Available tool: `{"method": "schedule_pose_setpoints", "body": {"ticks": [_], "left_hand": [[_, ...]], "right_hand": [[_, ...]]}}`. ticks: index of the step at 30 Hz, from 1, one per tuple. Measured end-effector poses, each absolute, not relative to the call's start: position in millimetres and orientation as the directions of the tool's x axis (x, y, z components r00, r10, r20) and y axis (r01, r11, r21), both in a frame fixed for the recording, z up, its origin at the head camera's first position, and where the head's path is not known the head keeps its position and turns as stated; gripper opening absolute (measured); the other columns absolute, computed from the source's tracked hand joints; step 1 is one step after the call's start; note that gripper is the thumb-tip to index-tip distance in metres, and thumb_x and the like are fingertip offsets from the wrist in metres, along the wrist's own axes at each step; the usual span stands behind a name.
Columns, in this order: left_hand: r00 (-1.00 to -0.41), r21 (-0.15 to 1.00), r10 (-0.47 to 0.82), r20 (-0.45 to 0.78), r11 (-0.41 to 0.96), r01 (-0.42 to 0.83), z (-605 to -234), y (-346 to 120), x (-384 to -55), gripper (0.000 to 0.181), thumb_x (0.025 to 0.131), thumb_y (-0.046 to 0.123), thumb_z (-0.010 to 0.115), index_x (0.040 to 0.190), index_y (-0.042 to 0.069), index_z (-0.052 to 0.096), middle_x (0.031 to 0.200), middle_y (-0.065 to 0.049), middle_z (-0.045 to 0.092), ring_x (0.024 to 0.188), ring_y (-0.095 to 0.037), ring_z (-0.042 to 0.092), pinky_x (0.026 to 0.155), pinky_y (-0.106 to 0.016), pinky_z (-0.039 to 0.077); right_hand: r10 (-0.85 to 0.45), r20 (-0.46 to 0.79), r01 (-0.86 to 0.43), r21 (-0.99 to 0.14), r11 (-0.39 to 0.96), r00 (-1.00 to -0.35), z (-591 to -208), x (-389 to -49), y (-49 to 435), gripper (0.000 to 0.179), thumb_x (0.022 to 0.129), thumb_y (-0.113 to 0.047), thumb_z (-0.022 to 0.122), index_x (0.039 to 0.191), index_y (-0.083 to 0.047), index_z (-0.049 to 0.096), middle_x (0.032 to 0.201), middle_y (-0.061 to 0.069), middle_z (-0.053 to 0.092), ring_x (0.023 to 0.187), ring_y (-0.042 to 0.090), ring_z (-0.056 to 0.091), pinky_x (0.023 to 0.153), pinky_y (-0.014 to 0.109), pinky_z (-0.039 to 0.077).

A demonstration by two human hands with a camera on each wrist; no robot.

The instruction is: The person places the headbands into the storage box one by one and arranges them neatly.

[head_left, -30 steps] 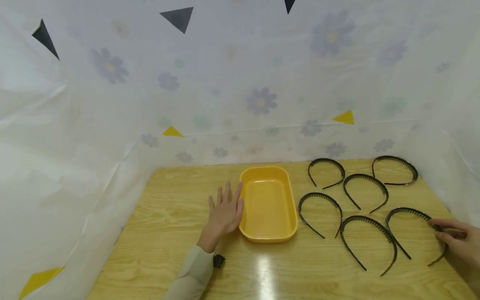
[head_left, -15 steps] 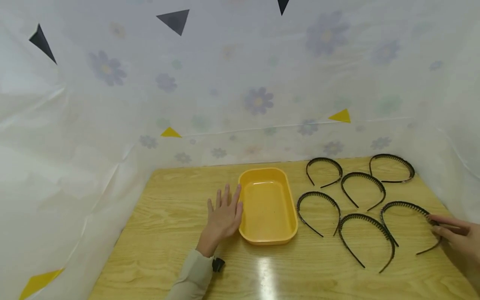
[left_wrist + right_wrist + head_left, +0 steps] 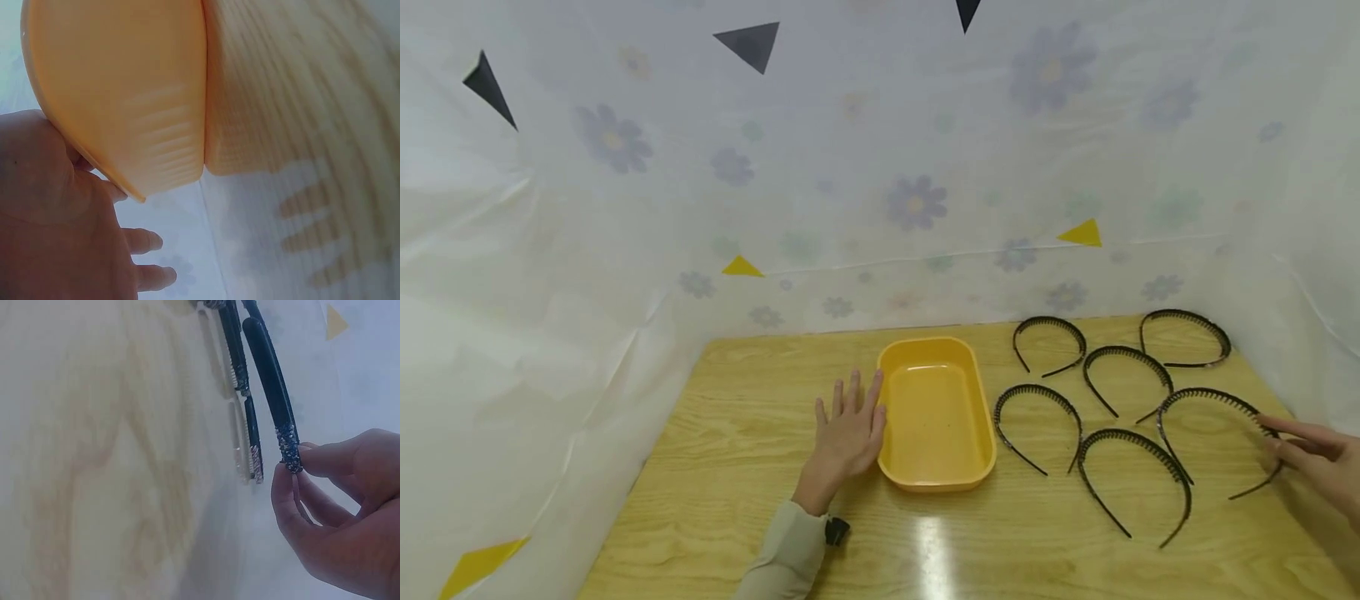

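Observation:
A black toothed headband [image 3: 1213, 392] is held at its right side by my right hand [image 3: 1318, 458]. In the right wrist view, thumb and fingertips pinch the glittery band of this headband [image 3: 270, 375], which is raised off the tabletop. My left hand [image 3: 844, 442] lies along the left side of a yellow plastic tray [image 3: 989, 425], fingers stretched out. Seen from the left wrist, the hand touches the rim of the tray [image 3: 125, 75], and its extended fingers reach past the end. Nothing lies inside the tray.
Several similar headbands lie on the wooden table [image 3: 752, 417] right of the tray, such as a front one [image 3: 1138, 437] and a far-right one [image 3: 1183, 313]. White flowered sheeting [image 3: 850, 167] walls the back and sides.
My right hand has lifted the pinched headband and shifted it slightly left and away from me. My left hand has stayed at the tray.

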State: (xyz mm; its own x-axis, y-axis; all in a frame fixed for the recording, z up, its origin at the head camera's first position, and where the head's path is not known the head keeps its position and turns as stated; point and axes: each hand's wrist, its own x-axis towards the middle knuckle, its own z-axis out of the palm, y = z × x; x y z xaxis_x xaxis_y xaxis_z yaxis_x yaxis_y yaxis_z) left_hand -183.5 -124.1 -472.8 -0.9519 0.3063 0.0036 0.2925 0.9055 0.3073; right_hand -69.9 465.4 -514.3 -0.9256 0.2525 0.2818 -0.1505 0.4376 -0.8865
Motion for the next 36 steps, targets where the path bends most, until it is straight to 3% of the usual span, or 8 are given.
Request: {"method": "schedule_pose_setpoints", "body": {"ticks": [3, 5, 8, 10, 14, 18, 21, 36], "left_hand": [[-0.949, 0.287, 0.317, 0.002, 0.908, 0.304, -474, -124, -185, 0.059, 0.112, 0.043, 0.016, 0.168, 0.026, 0.008, 0.172, -0.014, 0.006, 0.155, -0.046, 0.006, 0.116, -0.074, 0.004], [-0.947, 0.284, 0.322, 0.01, 0.907, 0.311, -473, -124, -185, 0.059, 0.112, 0.044, 0.016, 0.168, 0.024, 0.009, 0.172, -0.013, 0.007, 0.155, -0.045, 0.006, 0.116, -0.074, 0.004], [-0.945, 0.283, 0.325, 0.018, 0.905, 0.317, -471, -123, -185, 0.059, 0.113, 0.041, 0.019, 0.168, 0.021, 0.011, 0.172, -0.012, 0.007, 0.155, -0.044, 0.004, 0.117, -0.073, 0.004], [-0.945, 0.273, 0.326, 0.019, 0.908, 0.318, -471, -123, -185, 0.059, 0.113, 0.04, 0.02, 0.167, 0.019, 0.012, 0.172, -0.01, 0.006, 0.156, -0.042, 0.003, 0.117, -0.072, 0.005], [-0.944, 0.248, 0.328, 0.022, 0.913, 0.323, -469, -123, -187, 0.059, 0.113, 0.038, 0.02, 0.167, 0.018, 0.012, 0.172, -0.007, 0.005, 0.156, -0.041, 0.005, 0.118, -0.071, 0.006], [-0.944, 0.246, 0.329, 0.039, 0.912, 0.328, -467, -123, -189, 0.058, 0.113, 0.034, 0.023, 0.167, 0.016, 0.014, 0.172, -0.006, 0.008, 0.156, -0.039, 0.005, 0.119, -0.069, 0.007], [-0.94, 0.246, 0.335, 0.056, 0.908, 0.338, -469, -124, -193, 0.057, 0.113, 0.033, 0.023, 0.167, 0.016, 0.014, 0.172, -0.004, 0.011, 0.157, -0.035, 0.003, 0.119, -0.068, 0.006], [-0.934, 0.267, 0.351, 0.068, 0.896, 0.356, -469, -124, -196, 0.061, 0.113, 0.041, 0.022, 0.166, 0.012, 0.016, 0.172, -0.006, 0.008, 0.157, -0.034, 0.0, 0.12, -0.067, 0.003]], "right_hand": [[0.292, 0.218, -0.021, -0.831, 0.556, -0.931, -507, -72, 459, 0.047, 0.102, -0.005, 0.063, 0.132, -0.04, 0.069, 0.099, -0.051, 0.048, 0.081, -0.022, 0.045, 0.084, 0.017, 0.05], [0.301, 0.183, 0.033, -0.805, 0.592, -0.936, -502, -74, 455, 0.047, 0.105, -0.014, 0.062, 0.143, -0.041, 0.06, 0.099, -0.052, 0.04, 0.084, -0.023, 0.036, 0.105, 0.048, 0.046], [0.313, 0.122, 0.09, -0.806, 0.586, -0.942, -495, -76, 446, 0.048, 0.106, -0.024, 0.06, 0.152, -0.037, 0.05, 0.101, -0.051, 0.032, 0.091, -0.022, 0.027, 0.101, 0.085, 0.015], [0.311, 0.141, 0.08, -0.795, 0.601, -0.94, -492, -78, 440, 0.047, 0.106, -0.023, 0.06, 0.152, -0.03, 0.053, 0.102, -0.051, 0.032, 0.091, -0.022, 0.027, 0.101, 0.085, 0.015], [0.286, 0.203, 0.033, -0.76, 0.649, -0.936, -486, -83, 426, 0.042, 0.104, -0.018, 0.063, 0.146, -0.021, 0.061, 0.102, -0.051, 0.037, 0.088, -0.025, 0.033, 0.097, 0.082, 0.025], [0.247, 0.223, 0.013, -0.715, 0.699, -0.943, -478, -88, 415, 0.04, 0.103, -0.023, 0.067, 0.143, -0.02, 0.065, 0.104, -0.048, 0.043, 0.092, -0.024, 0.037, 0.092, 0.031, 0.051], [0.218, 0.232, -0.015, -0.716, 0.698, -0.948, -473, -92, 408, 0.041, 0.102, -0.024, 0.068, 0.142, -0.018, 0.065, 0.108, -0.045, 0.047, 0.096, -0.021, 0.038, 0.066, 0.006, 0.034], [0.12, 0.332, -0.173, -0.728, 0.663, -0.936, -455, -112, 366, 0.038, 0.101, -0.016, 0.069, 0.139, -0.011, 0.067, 0.119, -0.039, 0.052, 0.101, -0.017, 0.048, 0.079, -0.001, 0.032]]}}
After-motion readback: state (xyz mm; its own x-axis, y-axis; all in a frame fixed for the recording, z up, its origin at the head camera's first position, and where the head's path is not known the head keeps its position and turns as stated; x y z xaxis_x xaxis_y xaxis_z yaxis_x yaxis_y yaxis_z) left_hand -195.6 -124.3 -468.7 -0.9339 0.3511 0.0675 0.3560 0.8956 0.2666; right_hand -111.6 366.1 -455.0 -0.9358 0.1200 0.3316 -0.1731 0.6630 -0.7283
